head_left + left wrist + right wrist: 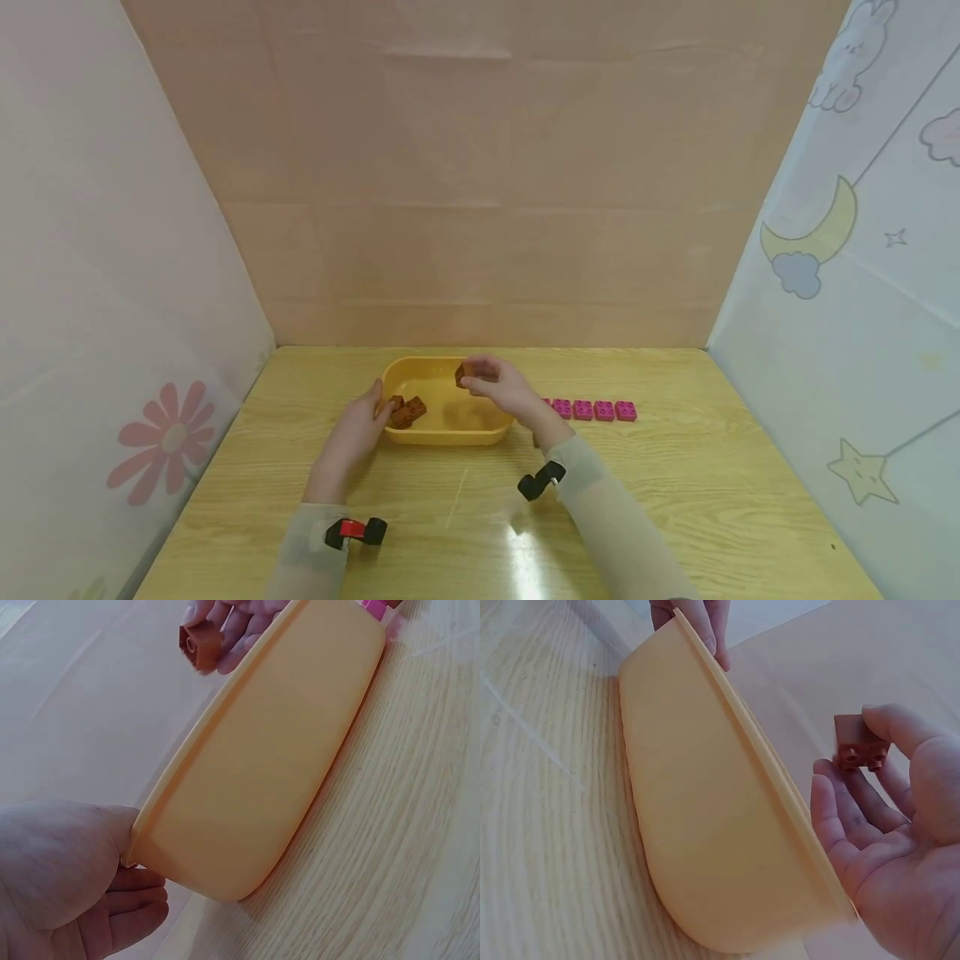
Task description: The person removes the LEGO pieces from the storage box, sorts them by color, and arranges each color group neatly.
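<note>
A yellow plastic basin [450,437] stands on the table, with several brown toy bricks [408,412] at its left end. My left hand [358,425] grips the basin's left rim, thumb over the edge and fingers outside, as the left wrist view shows [67,877]. Above the basin's right part, my right hand [501,387] pinches one brown toy brick [859,741] between thumb and fingers. Its studs show in the right wrist view, and its hollow underside faces the left wrist view.
A row of pink toy bricks [583,410] lies to the right of the basin, its left end hidden by my right forearm. A small brown piece [536,440] peeks out beside that wrist. Cloth-covered walls [480,250] close off the table at the back and sides.
</note>
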A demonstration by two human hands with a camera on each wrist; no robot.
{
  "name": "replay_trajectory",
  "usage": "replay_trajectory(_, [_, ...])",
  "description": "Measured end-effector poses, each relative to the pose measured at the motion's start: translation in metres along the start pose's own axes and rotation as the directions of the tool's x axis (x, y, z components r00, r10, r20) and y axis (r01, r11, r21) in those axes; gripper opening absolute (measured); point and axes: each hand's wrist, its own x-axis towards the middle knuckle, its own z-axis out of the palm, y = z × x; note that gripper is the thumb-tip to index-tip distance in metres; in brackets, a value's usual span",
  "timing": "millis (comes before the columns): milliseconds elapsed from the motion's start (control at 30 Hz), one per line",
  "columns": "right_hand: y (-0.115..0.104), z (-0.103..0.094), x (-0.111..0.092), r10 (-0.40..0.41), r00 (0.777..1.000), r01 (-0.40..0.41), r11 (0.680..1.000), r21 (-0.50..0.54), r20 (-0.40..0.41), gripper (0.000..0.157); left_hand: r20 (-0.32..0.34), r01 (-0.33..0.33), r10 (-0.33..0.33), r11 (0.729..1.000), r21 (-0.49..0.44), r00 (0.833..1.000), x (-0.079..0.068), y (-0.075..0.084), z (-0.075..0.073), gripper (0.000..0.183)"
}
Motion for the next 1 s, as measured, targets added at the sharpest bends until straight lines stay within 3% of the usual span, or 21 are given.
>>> replay_trajectory(200, [0.005, -0.003, -0.010, -0.056, 0.998, 0.057, 0.997, 0.044, -0.022, 0.048, 0.003, 0.008, -0.008, 1.000, 0.014, 1.000, 0.001, -0.001, 0.000, 0.067])
replay_trajectory(367, [0.008, -0.010, -0.023, -0.052, 0.997, 0.054, 0.998, 0.040, -0.060, 0.053, 0.013, 0.017, -0.017, 1.000, 0.019, 1.000, 0.001, -0.001, 0.000, 0.067])
replay_trajectory(600, [0.017, -0.021, -0.044, -0.007, 0.986, 0.022, 0.996, 0.088, -0.164, 0.055, 0.015, 0.019, -0.019, 1.000, 0.012, 1.000, 0.002, 0.000, 0.000, 0.067])
replay_trajectory(800, [0.034, -0.037, -0.074, 0.033, 0.971, 0.000, 0.990, 0.139, -0.238, 0.055, 0.010, 0.011, -0.011, 1.000, 0.011, 1.000, 0.002, 0.000, 0.001, 0.067])
replay_trajectory(1000, [0.047, -0.057, -0.102, 0.093, 0.952, -0.006, 0.959, 0.284, -0.292, 0.056, 0.012, 0.011, -0.011, 1.000, -0.009, 1.000, 0.000, 0.001, 0.000, 0.066])
